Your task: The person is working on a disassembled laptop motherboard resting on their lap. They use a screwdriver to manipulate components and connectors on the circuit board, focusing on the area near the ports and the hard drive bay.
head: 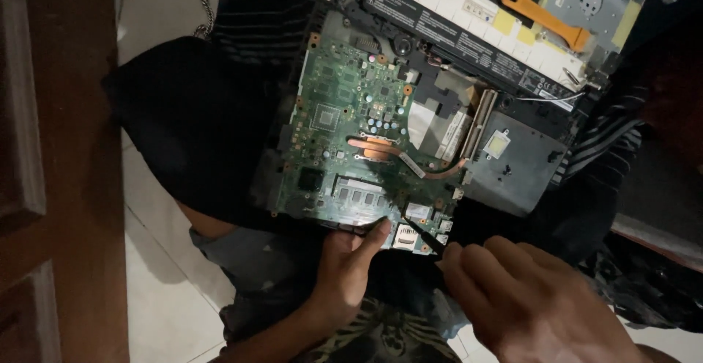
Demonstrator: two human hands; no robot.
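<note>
An opened laptop lies on my lap with its green motherboard (344,128) exposed, a copper heat pipe (381,148) across it and a long black battery (469,41) at the far edge. My left hand (348,264) grips the near edge of the board, thumb on top beside the memory module (359,191). My right hand (527,297) holds a thin dark screwdriver (423,237), its tip resting on the board's near right corner by a small silver slot.
An orange plastic pry tool (545,17) lies on the laptop's far right part. A grey metal drive cover (516,158) sits right of the board. Dark wooden furniture (51,172) stands at the left, over a white tiled floor (165,312).
</note>
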